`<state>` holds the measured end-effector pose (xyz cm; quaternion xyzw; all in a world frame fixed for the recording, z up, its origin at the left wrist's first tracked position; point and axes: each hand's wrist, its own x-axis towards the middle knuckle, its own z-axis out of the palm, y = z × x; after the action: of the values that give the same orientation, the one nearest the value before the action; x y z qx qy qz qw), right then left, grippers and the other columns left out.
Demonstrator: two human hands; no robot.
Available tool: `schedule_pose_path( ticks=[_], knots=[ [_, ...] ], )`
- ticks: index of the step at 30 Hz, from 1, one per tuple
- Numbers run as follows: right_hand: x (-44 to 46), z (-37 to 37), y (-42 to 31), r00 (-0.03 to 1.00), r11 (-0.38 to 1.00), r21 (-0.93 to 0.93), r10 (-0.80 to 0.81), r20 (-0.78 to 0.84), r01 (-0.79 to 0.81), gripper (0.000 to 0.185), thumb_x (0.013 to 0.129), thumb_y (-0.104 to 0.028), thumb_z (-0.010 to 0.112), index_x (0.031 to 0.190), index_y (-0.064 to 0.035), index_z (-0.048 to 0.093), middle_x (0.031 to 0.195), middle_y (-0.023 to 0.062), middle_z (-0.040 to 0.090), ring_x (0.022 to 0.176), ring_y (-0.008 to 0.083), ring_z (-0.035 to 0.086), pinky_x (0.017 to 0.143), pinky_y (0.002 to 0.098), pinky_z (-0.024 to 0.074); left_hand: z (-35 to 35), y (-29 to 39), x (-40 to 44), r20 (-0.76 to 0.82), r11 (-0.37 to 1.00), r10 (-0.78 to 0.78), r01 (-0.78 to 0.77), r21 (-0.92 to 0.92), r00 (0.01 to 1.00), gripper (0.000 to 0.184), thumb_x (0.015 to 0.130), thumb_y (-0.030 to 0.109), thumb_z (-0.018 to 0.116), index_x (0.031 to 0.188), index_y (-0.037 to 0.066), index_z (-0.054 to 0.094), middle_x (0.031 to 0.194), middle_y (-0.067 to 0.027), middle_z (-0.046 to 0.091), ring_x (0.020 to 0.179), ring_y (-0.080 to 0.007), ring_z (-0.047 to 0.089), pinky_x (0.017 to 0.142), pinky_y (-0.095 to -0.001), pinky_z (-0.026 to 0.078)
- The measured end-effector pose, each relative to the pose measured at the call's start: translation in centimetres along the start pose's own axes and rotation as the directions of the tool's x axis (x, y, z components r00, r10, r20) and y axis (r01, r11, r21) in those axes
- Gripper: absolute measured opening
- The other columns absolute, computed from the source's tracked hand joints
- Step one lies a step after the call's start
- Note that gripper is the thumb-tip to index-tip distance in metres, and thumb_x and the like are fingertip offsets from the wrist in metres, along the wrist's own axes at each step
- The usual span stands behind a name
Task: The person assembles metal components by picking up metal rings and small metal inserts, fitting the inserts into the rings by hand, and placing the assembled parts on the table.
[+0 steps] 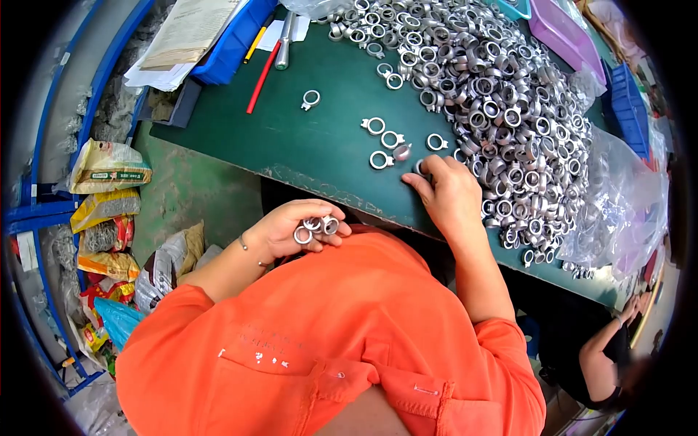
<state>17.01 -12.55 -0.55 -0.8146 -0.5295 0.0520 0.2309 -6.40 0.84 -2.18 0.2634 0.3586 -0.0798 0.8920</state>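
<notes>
Several small silver metal rings with short lugs (313, 226) lie in my left hand (294, 227), its fingers curled around them in front of my body. My right hand (449, 190) is at the table beside the big pile of rings (502, 109). Between its thumb and forefinger is one metal ring (419, 167), partly hidden by the fingers. Just beyond that hand, a few loose rings (380, 159) are spread on the green tabletop (291, 145). A single ring (311, 99) sits farther off to the left.
A red stick (263, 77), a yellow pencil (255, 43) and a metal tool (287, 42) lie near a blue bin (231, 47). Clear plastic bags (618, 196) drape the right side. Filled sacks (109, 167) stand by blue shelving. Another person's arm (602, 356) shows lower right.
</notes>
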Motion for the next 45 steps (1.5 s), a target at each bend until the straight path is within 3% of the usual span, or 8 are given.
schedule_pose_path(
  ticks=[7, 10, 14, 16, 22, 30, 36, 45],
  knots=[
    [-2.3, -0.5, 0.0, 0.992, 0.811, 0.574, 0.129, 0.013, -0.113, 0.015, 0.070, -0.001, 0.069, 0.076, -0.0023, 0.055, 0.083, 0.0092, 0.058, 0.073, 0.0205, 0.058, 0.063, 0.0299, 0.0483, -1.1, -2.5, 8.5, -0.133, 0.967, -0.002, -0.032, -0.252, 0.991, 0.034, 0.090, 0.025, 0.048, 0.114, 0.001, 0.050, 0.119, -0.0179, 0.052, 0.106, -0.0261, 0.054, 0.083, -0.0377, 0.051],
    [-3.4, -0.4, 0.2, 0.986, 0.550, 0.822, 0.143, 0.084, -0.149, 0.024, 0.071, 0.011, 0.065, 0.085, -0.0015, 0.050, 0.098, 0.0088, 0.059, 0.082, 0.0129, 0.057, 0.072, 0.0256, 0.0502, -0.4, -1.9, 10.5, 0.185, 0.933, 0.032, 0.037, -0.357, 0.982, 0.043, 0.091, 0.031, 0.045, 0.122, 0.002, 0.044, 0.127, -0.0161, 0.045, 0.114, -0.0293, 0.046, 0.097, -0.0455, 0.040],
    [-4.4, -0.8, 0.1, 0.993, 0.322, 0.943, 0.104, 0.058, -0.089, 0.030, 0.073, 0.015, 0.060, 0.092, -0.0017, 0.045, 0.108, 0.0142, 0.054, 0.089, 0.0166, 0.057, 0.079, 0.0285, 0.0503, -1.0, -2.9, 10.2, -0.015, 0.995, -0.096, 0.096, 0.015, 0.995, 0.045, 0.089, 0.033, 0.048, 0.122, 0.002, 0.047, 0.123, -0.0148, 0.050, 0.112, -0.0307, 0.048, 0.098, -0.0420, 0.037],
    [-4.4, -0.8, -0.2, 0.994, 0.169, 0.984, 0.101, 0.043, -0.059, 0.030, 0.073, 0.017, 0.058, 0.092, -0.0015, 0.043, 0.108, 0.0155, 0.054, 0.091, 0.0181, 0.058, 0.079, 0.0294, 0.0511, -2.0, -3.4, 8.9, 0.011, 0.568, 0.152, -0.096, 0.817, 0.988, 0.038, 0.086, 0.026, 0.055, 0.114, 0.000, 0.054, 0.116, -0.0156, 0.056, 0.108, -0.0273, 0.052, 0.092, -0.0348, 0.042],
    [-4.0, -0.1, 0.1, 0.996, 0.025, 0.997, 0.055, 0.067, -0.069, 0.030, 0.074, 0.017, 0.057, 0.092, -0.0020, 0.043, 0.108, 0.0169, 0.054, 0.090, 0.0190, 0.059, 0.080, 0.0304, 0.0517, 1.4, 1.7, 0.9, 0.177, -0.052, 0.072, -0.174, 0.983, 0.982, 0.018, 0.084, 0.013, 0.059, 0.094, -0.002, 0.063, 0.088, -0.0109, 0.064, 0.083, -0.0162, 0.060, 0.071, -0.0288, 0.048],
    [-3.1, 0.5, -1.1, 0.952, 0.626, 0.721, -0.130, -0.278, 0.296, 0.030, 0.067, 0.012, 0.068, 0.087, -0.0014, 0.050, 0.105, 0.0158, 0.055, 0.081, 0.0188, 0.060, 0.071, 0.0285, 0.0523, 7.9, 2.6, 3.2, 0.220, 0.738, 0.442, -0.492, 0.461, 0.870, 0.021, 0.078, -0.004, 0.064, 0.098, -0.002, 0.058, 0.086, -0.0042, 0.058, 0.074, -0.0091, 0.058, 0.060, -0.0204, 0.049],
    [-2.9, -1.0, -0.5, 0.969, 0.676, 0.697, -0.112, -0.221, 0.237, 0.023, 0.069, 0.003, 0.070, 0.090, -0.0005, 0.060, 0.087, 0.0111, 0.060, 0.077, 0.0194, 0.060, 0.062, 0.0274, 0.0498, 7.8, 2.8, 4.6, 0.355, 0.565, 0.591, -0.686, 0.458, 0.724, 0.020, 0.079, -0.008, 0.060, 0.099, -0.007, 0.058, 0.089, -0.0083, 0.058, 0.076, -0.0128, 0.060, 0.064, -0.0228, 0.053],
    [-2.6, 0.0, -1.3, 0.894, 0.768, 0.540, -0.094, -0.437, 0.345, 0.026, 0.066, 0.013, 0.066, 0.083, -0.0015, 0.053, 0.090, 0.0119, 0.060, 0.079, 0.0244, 0.059, 0.064, 0.0288, 0.0486, 8.7, 2.4, 4.5, 0.141, 0.764, 0.582, -0.597, 0.245, 0.801, 0.018, 0.084, -0.001, 0.057, 0.101, -0.003, 0.054, 0.092, -0.0119, 0.063, 0.080, -0.0158, 0.063, 0.069, -0.0259, 0.053]
  ],
)
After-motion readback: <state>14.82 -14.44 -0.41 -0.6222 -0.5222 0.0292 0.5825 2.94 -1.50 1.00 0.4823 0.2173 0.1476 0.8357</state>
